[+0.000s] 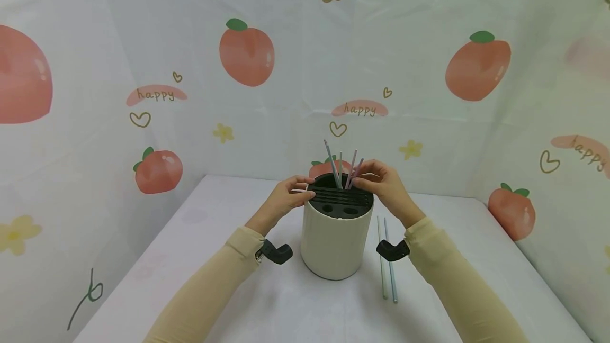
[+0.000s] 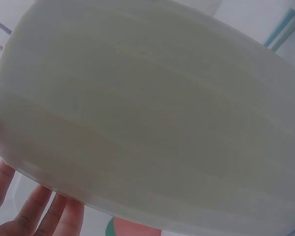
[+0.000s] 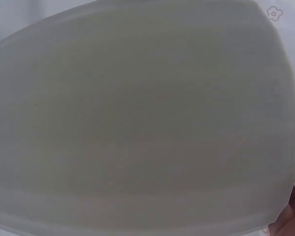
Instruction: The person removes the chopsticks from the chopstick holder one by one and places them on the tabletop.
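A cream, round utensil holder (image 1: 335, 245) stands upright in the head view, topped by a black slotted insert (image 1: 340, 209). Several slim pastel chopsticks (image 1: 333, 163) lean out of its open rear compartment. With fingers and thumb, my left hand (image 1: 288, 197) grips the holder's left rim; its fingers (image 2: 32, 209) lie against the wall in the left wrist view. Over the right rim, my right hand (image 1: 381, 181) pinches a purple chopstick (image 1: 359, 164), its lower end inside the compartment. The holder's wall fills most of the right wrist view and hides most of that hand.
To the right of the holder, a green chopstick (image 1: 382, 269) and a blue chopstick (image 1: 392, 274) lie side by side on the white table (image 1: 452, 300). A white cloth backdrop (image 1: 295, 68) with printed peaches rises behind the table and along its sides.
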Demonstrator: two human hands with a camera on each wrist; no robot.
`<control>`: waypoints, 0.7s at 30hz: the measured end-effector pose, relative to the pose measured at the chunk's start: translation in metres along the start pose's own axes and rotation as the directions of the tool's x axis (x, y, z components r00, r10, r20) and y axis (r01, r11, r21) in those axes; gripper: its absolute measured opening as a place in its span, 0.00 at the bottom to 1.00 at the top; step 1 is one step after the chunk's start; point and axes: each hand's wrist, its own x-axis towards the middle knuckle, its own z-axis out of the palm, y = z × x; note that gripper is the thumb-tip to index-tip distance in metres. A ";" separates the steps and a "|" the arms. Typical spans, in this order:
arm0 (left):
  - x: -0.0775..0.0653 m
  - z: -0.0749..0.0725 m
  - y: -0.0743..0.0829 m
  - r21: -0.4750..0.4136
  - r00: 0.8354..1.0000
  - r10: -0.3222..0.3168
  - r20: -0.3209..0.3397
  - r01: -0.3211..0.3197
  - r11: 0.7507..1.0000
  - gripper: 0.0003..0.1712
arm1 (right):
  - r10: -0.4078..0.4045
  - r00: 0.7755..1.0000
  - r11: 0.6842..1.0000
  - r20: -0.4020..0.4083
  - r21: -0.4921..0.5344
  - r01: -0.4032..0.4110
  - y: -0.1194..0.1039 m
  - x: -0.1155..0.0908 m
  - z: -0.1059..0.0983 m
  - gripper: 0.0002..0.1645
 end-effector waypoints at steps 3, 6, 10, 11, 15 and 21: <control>-0.001 0.000 0.001 0.000 1.000 0.004 -0.001 -0.004 1.000 0.22 | 0.008 1.000 1.000 0.002 -0.016 -0.008 -0.002 0.001 0.000 0.11; -0.001 0.000 0.001 -0.005 1.000 0.010 -0.001 -0.010 1.000 0.22 | -0.008 1.000 1.000 0.002 -0.001 0.008 -0.004 0.003 -0.001 0.09; -0.001 0.001 0.001 -0.015 1.000 0.007 0.003 -0.007 1.000 0.22 | -0.080 0.997 0.992 0.006 0.100 0.079 -0.014 0.008 -0.006 0.09; -0.001 0.001 0.001 -0.016 1.000 0.007 0.003 -0.007 1.000 0.22 | -0.098 0.995 0.987 0.002 0.132 0.097 -0.019 0.009 -0.007 0.10; -0.001 0.001 0.001 -0.013 1.000 0.005 0.006 -0.005 1.000 0.22 | -0.160 0.986 0.958 -0.046 0.235 0.166 -0.043 0.018 -0.016 0.12; -0.001 0.000 0.001 -0.016 1.000 0.012 0.006 -0.012 1.000 0.23 | -0.235 0.947 0.858 -0.218 0.411 0.308 -0.085 0.029 -0.036 0.13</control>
